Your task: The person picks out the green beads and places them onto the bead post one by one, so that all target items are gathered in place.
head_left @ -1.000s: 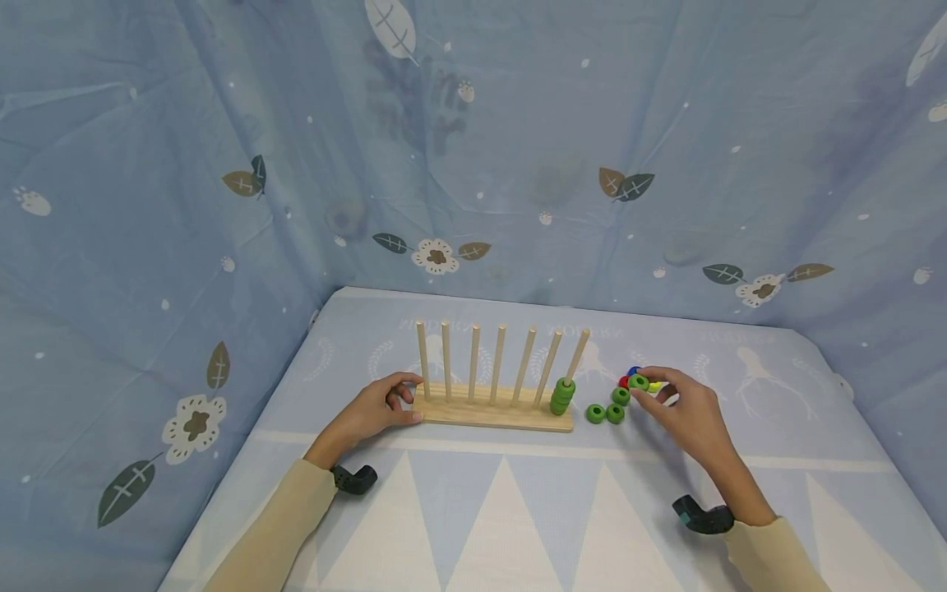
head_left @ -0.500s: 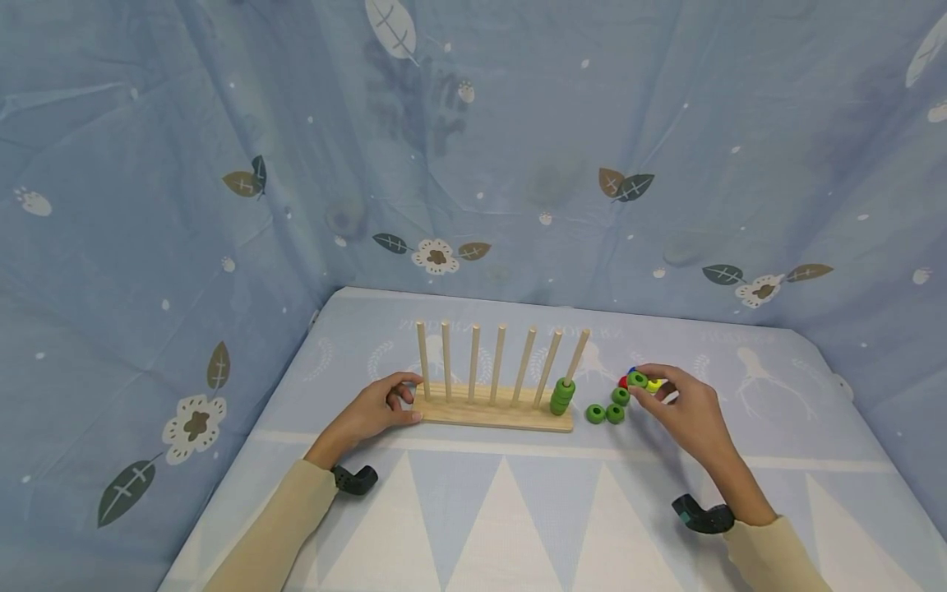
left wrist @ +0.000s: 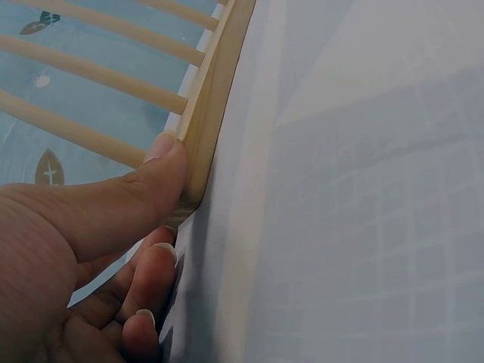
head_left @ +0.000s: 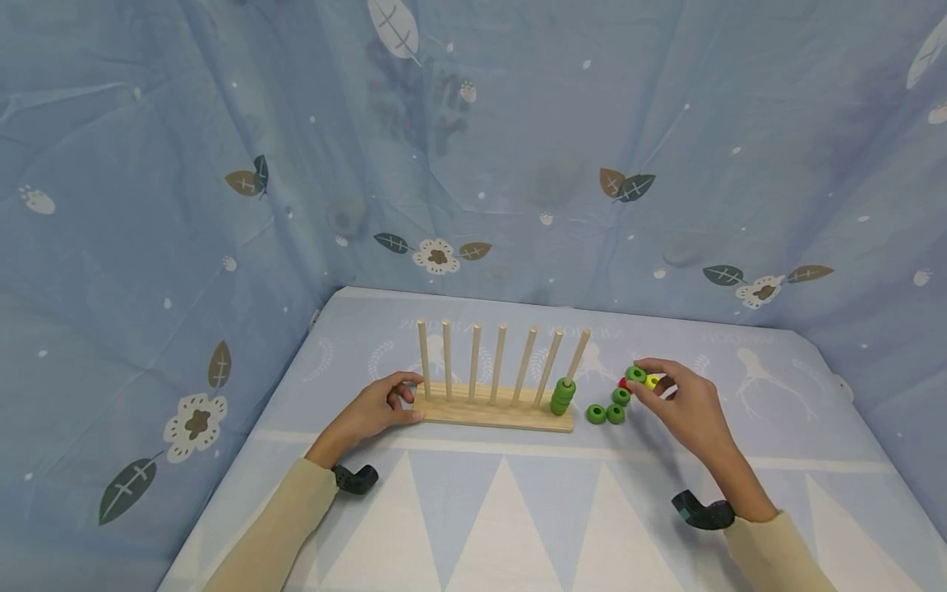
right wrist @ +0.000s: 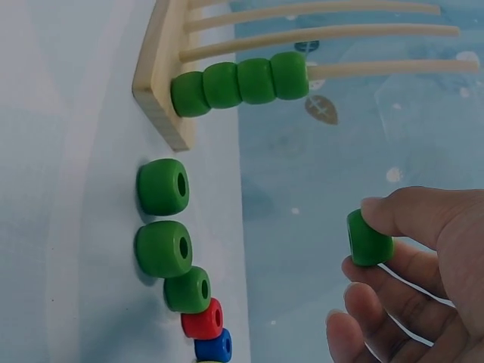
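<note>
A wooden base with upright pegs (head_left: 473, 416) stands on the table, and my left hand (head_left: 370, 409) holds its left end. In the left wrist view the thumb (left wrist: 147, 178) lies against the base's corner, with curled fingers just beyond the end. Several green beads (right wrist: 257, 81) are stacked on the rightmost peg. My right hand (head_left: 688, 407) pinches another green bead (right wrist: 369, 240) between thumb and fingers, above the table and to the right of that peg. Three loose green beads (right wrist: 162, 249) lie on the table between the base and this hand.
Beyond the loose green beads sit a red bead (right wrist: 203, 319), a blue bead (right wrist: 214, 346) and a yellow bead (head_left: 653, 382). The other pegs (head_left: 497, 362) carry nothing. A patterned blue cloth (head_left: 518, 164) hangs behind the table and along its left side.
My right hand has risen slightly with the green bead, which now covers the blue bead in the head view. The left hand and the base have stayed in place.
</note>
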The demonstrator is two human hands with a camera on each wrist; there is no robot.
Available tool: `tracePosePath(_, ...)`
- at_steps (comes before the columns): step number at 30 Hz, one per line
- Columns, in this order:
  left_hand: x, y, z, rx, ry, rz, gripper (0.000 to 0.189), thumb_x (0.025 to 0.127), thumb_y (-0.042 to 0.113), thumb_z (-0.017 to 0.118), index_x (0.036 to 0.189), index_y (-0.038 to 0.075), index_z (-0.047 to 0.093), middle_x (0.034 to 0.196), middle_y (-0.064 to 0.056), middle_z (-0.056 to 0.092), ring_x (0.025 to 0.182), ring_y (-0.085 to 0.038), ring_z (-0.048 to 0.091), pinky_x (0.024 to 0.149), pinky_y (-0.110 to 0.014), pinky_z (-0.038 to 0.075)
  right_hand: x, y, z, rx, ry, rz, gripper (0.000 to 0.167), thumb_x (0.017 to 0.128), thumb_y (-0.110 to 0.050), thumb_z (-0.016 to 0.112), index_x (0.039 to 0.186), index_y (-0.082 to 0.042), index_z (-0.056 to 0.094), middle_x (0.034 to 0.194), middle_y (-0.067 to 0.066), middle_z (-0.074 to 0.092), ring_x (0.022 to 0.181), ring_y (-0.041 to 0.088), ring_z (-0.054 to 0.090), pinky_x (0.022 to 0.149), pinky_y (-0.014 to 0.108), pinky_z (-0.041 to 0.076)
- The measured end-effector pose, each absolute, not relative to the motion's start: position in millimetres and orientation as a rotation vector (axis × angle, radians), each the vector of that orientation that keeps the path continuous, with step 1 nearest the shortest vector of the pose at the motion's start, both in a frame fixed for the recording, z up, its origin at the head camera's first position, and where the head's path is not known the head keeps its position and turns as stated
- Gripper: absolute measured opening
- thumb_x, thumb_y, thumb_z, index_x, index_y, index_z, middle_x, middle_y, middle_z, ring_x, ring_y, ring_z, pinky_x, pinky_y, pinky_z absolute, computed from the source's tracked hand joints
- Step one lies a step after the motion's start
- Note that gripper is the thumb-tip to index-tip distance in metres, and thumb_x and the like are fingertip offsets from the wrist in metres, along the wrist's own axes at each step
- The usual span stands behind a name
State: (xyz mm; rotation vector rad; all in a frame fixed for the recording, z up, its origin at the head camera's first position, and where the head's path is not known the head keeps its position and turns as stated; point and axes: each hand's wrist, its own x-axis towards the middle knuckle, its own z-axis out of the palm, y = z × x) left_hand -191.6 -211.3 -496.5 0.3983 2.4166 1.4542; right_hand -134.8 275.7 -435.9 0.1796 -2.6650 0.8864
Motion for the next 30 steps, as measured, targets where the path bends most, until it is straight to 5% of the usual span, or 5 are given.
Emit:
tracePosePath(24, -192, -211, -496, 0.396, 2.411, 1.468, 0.061, 0.087, 0.011, 0.084, 0.142, 0.008, 0.057, 0.107, -0.015, 0.059, 0.079, -0.024, 0.052, 0.072, -0.033, 0.045, -140, 266, -416, 0.253, -2.615, 0.891, 0.034, 0.093, -0.019, 0.080, 0.124, -0.007, 0.072, 0.110, 0.013, 0.073, 0.077, 0.020, 0.062, 0.059, 0.026, 0.050)
tracePosePath(30, -180, -203, -476, 0.398, 2.414, 1.465, 0.058, 0.090, 0.002, 0.079, 0.142, 0.001, 0.055, 0.108, -0.024, 0.058, 0.079, -0.027, 0.051, 0.072, -0.032, 0.044, -140, 265, -411, 0.257, -2.608, 0.887, 0.035, 0.093, -0.020, 0.080, 0.125, -0.008, 0.072, 0.109, 0.013, 0.073, 0.075, 0.019, 0.062, 0.059, 0.025, 0.050)
